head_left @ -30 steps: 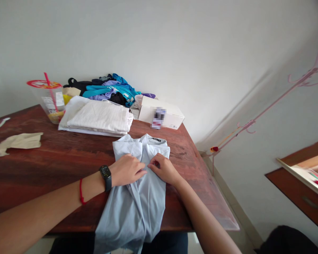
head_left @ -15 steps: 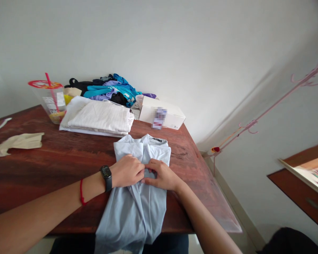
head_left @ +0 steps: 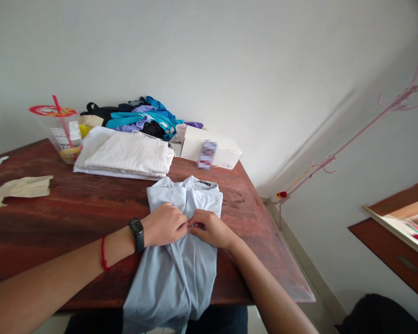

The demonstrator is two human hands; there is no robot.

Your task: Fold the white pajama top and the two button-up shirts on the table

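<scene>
A light grey-blue shirt (head_left: 174, 283) lies partly folded on the dark wooden table (head_left: 90, 204), collar and black label toward the far side, its lower part hanging over the near edge. My left hand (head_left: 165, 224), with a black watch on the wrist, rests on the middle of the shirt, fingers curled and pinching the cloth. Touching it from the other side, my right hand (head_left: 211, 228) pinches the cloth too, thumb and forefinger drawn together. The fingertips of both hands meet near the shirt's centre line, and the exact bit of fabric between them is partly hidden.
Behind the shirt are folded white striped clothes (head_left: 128, 153), a white box (head_left: 216, 144) and a clothes pile (head_left: 142, 118). A plastic cup with straw (head_left: 64, 134) and beige cloth (head_left: 24, 189) are at left. A pink coat rack (head_left: 355, 132) leans at right.
My right thumb has drawn in toward its fingers, closing the gap on the cloth. My left hand stays nearly in place. The whole view has shifted slightly.
</scene>
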